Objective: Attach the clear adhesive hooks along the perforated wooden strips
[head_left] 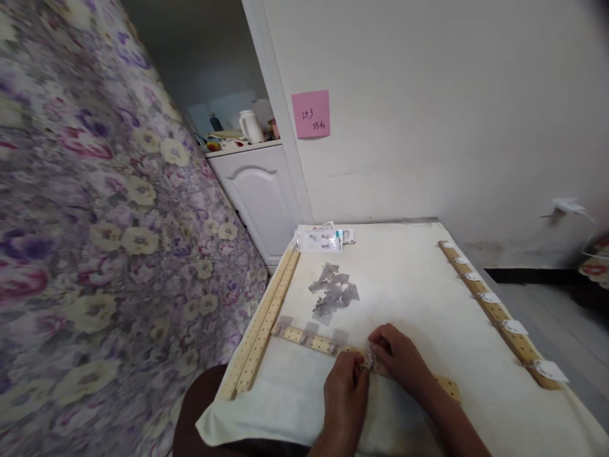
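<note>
A pale wooden strip with rows of holes lies across the near part of the table. Small shiny metal pieces with clear plastic flaps sit along its left part. My left hand is closed at the strip's near edge, its fingertips pinched at a small shiny metal piece. Just to the right, my right hand bends over the strip with thumb and fingers together beside the same piece; what they grip is hidden. Beyond the strip lies a loose pile of similar metal pieces in clear plastic.
Two more perforated strips run along the table's left edge. On the right edge, another wooden strip carries several white tags. Flat clear packages lie at the back left. A floral curtain hangs on the left.
</note>
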Tool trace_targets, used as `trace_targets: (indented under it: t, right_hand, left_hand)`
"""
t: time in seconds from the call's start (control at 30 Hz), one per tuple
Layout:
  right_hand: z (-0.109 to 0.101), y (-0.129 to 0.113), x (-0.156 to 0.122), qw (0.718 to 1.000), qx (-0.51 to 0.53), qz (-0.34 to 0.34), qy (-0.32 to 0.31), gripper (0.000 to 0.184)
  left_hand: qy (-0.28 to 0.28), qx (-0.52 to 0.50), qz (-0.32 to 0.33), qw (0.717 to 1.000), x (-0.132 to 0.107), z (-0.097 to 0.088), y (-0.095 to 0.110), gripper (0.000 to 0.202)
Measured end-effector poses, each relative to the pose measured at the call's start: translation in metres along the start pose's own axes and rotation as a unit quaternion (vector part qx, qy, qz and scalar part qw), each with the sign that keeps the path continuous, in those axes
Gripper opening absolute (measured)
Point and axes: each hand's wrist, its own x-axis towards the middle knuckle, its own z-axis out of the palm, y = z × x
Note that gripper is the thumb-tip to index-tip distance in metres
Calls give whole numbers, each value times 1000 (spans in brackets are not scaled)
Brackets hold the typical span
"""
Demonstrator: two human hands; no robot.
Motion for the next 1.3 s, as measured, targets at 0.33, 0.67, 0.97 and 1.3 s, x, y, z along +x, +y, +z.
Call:
trace_targets:
  t: [0.33,0.67,0.97,1.3]
  right_hand:
    - [1,5,1,999,24,18,-18,18]
    - [0,2,1,999,26,26,-21,18]
    - [1,4,1,999,26,25,-18,17]
    - [1,2,0,999,34,25,-16,17]
  left_hand:
    - [-3,-1,-6,1000,0,-1,1,8]
    - [-32,-12,93,995,-18,-14,2,15]
    - [-47,-4,151,987,-19,-14,-1,22]
    - [-37,-4,205,978,-21,-11,-12,37]
